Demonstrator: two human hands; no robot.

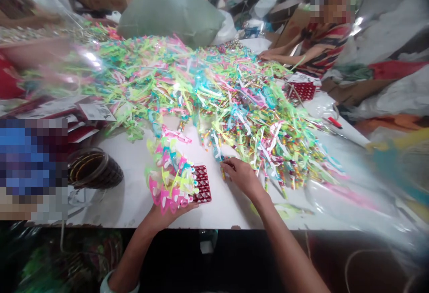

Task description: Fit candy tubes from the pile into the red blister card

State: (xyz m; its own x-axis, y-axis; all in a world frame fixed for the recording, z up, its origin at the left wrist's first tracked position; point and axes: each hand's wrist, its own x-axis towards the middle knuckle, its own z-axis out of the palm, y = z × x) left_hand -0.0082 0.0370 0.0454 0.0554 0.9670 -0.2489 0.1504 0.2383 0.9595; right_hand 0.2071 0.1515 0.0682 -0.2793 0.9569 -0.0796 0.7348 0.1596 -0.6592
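- Nearest the camera, two bare forearms reach over the dark front edge of a white, smooth table (134, 194).
- Left hand (167, 215) comes up from below and is closed around the lower end of a red card (203, 183), a flat rectangle with a glossy diamond pattern; its fingers are mostly hidden behind what the card carries.
- Clipped or fanned across that card is a bunch of plastic toys (170, 179) in pink, yellow, teal and white, thin and translucent, with looped, wing-like shapes.
- Right hand (241, 177) lies palm down just right of the card, fingers curled and drawn together on a small piece at the edge of the heap; what it pinches is too small to tell.
- Behind both hands spreads a large heap of plastic pieces (234, 101), tangled neon strips and slim sticks, covering most of the table.
- To the left sits a dark round basket (95, 170) with ribbed walls.
- At the far right corner a co-worker's hand (266, 55) rests on the table near a red grid tray (303, 91).
- Farther back lies a pale green stuffed sack (170, 14).
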